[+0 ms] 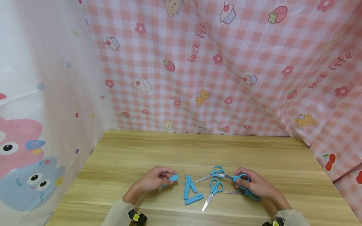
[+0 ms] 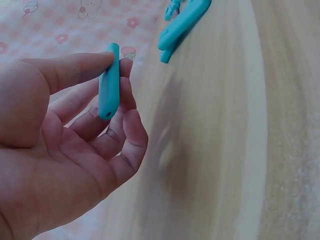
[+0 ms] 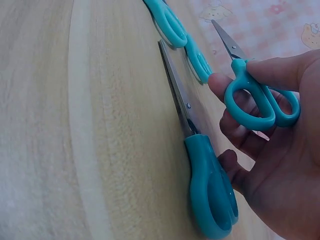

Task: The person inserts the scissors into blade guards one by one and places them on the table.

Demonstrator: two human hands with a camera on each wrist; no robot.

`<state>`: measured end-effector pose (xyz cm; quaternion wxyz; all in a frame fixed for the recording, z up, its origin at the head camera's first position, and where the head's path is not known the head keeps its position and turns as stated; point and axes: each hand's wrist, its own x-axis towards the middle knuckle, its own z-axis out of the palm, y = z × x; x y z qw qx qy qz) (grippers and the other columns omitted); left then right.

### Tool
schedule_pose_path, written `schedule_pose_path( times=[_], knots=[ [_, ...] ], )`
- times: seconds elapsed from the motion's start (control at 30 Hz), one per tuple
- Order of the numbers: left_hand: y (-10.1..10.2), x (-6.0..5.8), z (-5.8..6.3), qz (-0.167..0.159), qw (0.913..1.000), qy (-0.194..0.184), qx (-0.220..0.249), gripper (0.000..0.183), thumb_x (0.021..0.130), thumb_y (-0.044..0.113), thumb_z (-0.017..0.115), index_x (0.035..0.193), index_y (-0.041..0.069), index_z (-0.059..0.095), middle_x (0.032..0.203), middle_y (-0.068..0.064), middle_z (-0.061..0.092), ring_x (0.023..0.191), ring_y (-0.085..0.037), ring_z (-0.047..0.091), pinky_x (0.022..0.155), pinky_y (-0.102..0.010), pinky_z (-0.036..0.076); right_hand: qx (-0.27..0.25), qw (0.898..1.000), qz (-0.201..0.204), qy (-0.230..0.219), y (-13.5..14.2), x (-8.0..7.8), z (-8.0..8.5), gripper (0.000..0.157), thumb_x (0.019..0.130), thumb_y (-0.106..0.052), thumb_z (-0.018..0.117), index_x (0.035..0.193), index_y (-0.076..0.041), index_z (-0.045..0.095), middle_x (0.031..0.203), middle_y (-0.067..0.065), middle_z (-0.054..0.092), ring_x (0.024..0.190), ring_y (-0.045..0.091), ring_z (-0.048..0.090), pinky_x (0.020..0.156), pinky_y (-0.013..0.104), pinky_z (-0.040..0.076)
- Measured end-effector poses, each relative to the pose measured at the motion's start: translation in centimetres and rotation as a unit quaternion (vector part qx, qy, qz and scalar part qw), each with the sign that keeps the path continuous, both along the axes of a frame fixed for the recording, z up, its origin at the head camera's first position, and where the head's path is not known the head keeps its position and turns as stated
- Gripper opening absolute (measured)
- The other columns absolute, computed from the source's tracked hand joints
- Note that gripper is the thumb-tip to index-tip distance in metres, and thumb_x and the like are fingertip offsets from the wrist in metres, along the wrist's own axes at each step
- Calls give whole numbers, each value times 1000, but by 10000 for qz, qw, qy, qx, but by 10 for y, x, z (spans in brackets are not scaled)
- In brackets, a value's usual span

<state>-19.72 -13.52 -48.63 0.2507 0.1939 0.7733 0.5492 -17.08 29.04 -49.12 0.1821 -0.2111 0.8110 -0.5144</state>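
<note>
Between thumb and fingers, my left hand [image 1: 154, 180] pinches a blue plastic scissor-blade cover [image 2: 111, 90], raised off the table. My right hand [image 1: 257, 184] grips a pair of blue-handled scissors [image 3: 242, 87] by the handles, its blades pointing left. Just below that hand lies another pair of scissors [image 3: 202, 175], partly hidden by it in the head view. Between the hands are two more pairs of scissors, one upper [image 1: 216, 171] and one lower [image 1: 214, 191]. Left of them lie three blue covers: one flat [image 1: 194, 198], one upright [image 1: 187, 188] and one slanting [image 1: 193, 186].
The wooden table [image 1: 158, 147] reaches back to a pink checked cloth [image 1: 181, 78] hanging behind it. A white printed curtain [image 1: 62, 94] hangs along the left side.
</note>
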Motion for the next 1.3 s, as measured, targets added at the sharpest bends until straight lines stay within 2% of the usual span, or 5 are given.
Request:
schedule_pose_path(
  times=[0.2, 0.37, 0.63, 1.07, 1.3],
  knots=[
    [2, 0, 2, -78, 9997, 187, -150, 30, 94, 5, 64, 123, 2, 65, 102, -11, 67, 90, -18, 59, 75, -24, 48, 8, 9999, -81, 103, -1, 2, 1, 17, 102, -15, 54, 109, 0, 55, 90, 19, 66, 76, 18, 60, 67, 28, 48],
    [4, 1, 3, -166, 9998, 122, -6, 36, 95, 3, 60, 131, 2, 58, 103, -18, 66, 83, -22, 63, 68, -27, 53, -79, 9997, -133, 188, -2, 2, 4, 17, 102, -14, 54, 110, 0, 55, 90, 18, 66, 75, 19, 59, 66, 30, 49],
    [9, 2, 8, 9, 9984, 477, -301, 30, 98, 8, 56, 128, 6, 61, 105, -16, 63, 87, -21, 55, 70, -28, 47, -546, 9982, -44, -243, -1, 4, 15, 22, 103, -12, 51, 114, 7, 50, 91, 23, 60, 72, 24, 67, 65, 40, 58],
    [13, 0, 16, -13, 9957, 848, -375, 32, 96, 7, 63, 127, 7, 63, 104, -8, 62, 93, -20, 52, 85, -36, 43, -312, 9977, -593, -122, -6, 4, 18, 26, 102, -25, 56, 107, 1, 55, 79, 19, 60, 53, 12, 58, 44, 30, 49],
    [15, 0, 16, -55, 9954, 897, -323, 34, 98, 13, 61, 130, 4, 61, 103, -7, 65, 92, -22, 57, 80, -27, 46, -351, 9972, -666, 7, -8, 3, 19, 25, 101, -24, 57, 108, -1, 55, 82, 18, 61, 56, 10, 56, 46, 29, 49]
  ],
)
